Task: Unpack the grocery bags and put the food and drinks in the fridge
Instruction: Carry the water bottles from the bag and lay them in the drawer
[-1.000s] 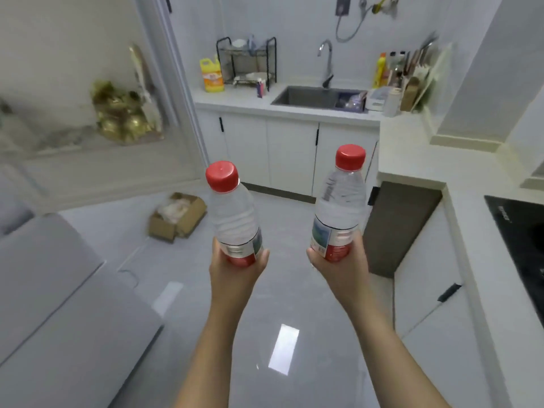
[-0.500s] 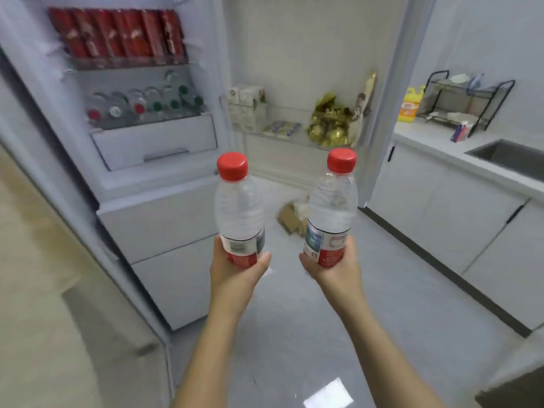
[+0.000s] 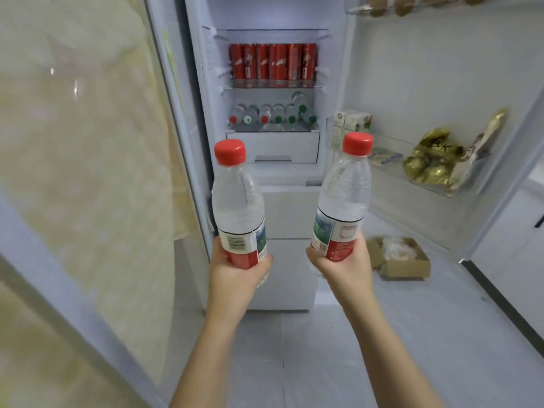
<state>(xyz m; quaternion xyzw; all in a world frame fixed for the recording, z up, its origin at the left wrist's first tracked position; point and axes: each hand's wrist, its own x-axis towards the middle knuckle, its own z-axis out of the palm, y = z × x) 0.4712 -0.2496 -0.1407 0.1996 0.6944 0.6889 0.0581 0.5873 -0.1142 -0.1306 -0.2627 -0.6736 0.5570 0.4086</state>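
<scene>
I hold two clear water bottles with red caps upright in front of the open fridge (image 3: 335,201). My left hand (image 3: 235,278) grips the base of the left bottle (image 3: 237,201). My right hand (image 3: 343,269) grips the base of the right bottle (image 3: 344,189). Inside the fridge, a row of red cans (image 3: 272,61) fills one shelf. Below it, several bottles (image 3: 272,116) lie with red and green caps facing out, above a white drawer (image 3: 273,145).
The fridge door (image 3: 441,98) stands open to the right; its shelf holds milk cartons (image 3: 350,125) and a gold bag (image 3: 432,160). A cardboard box (image 3: 400,262) sits on the floor by the door. A pale wall panel (image 3: 88,172) fills the left side.
My view has swung left from the kitchen counter and sink to face the open fridge head-on. Both hands keep the bottles upright in the same grip.
</scene>
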